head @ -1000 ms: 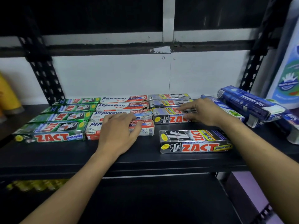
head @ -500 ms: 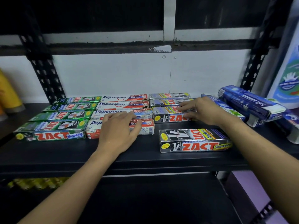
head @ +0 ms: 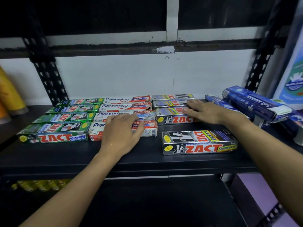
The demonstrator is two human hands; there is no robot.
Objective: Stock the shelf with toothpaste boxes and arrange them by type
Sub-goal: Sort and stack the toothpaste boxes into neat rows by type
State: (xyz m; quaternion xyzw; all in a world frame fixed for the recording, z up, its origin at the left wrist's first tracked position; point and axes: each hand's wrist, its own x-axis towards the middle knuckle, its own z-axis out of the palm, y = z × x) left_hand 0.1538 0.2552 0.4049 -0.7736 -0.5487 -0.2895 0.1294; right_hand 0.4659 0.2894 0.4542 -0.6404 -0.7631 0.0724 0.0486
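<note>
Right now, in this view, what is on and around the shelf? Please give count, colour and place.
Zact Whitening boxes: 4, green, left column
Pepsodent boxes: 4, white and red, middle column
Zact Smokers boxes: 4, silver-black, three in right column, one alone in front
blue boxes: several, blue, piled at far right
yellow containers: unclear count, yellow, far left
shelf: 1, black, under all boxes
left hand: 1, resting on front Pepsodent box
right hand: 1, resting on Zact Smokers column
</note>
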